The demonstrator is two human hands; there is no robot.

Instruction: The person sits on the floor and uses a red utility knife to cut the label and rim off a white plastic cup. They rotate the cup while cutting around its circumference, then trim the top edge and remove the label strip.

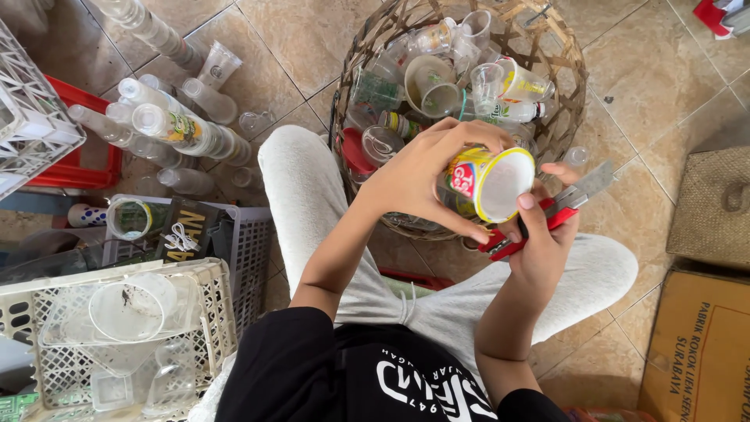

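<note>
At the near left a white plastic lattice crate (205,312) holds clear cups. Above the lap, the left hand (418,176) clasps a yellow-rimmed plastic cup with a red and yellow label (488,181), tilted on its side, mouth facing right. The right hand (547,238), touching the cup's rim, grips a red-handled utility knife (558,207). Beyond them, 1 round woven bamboo basket (566,94) sits full of cups.
</note>
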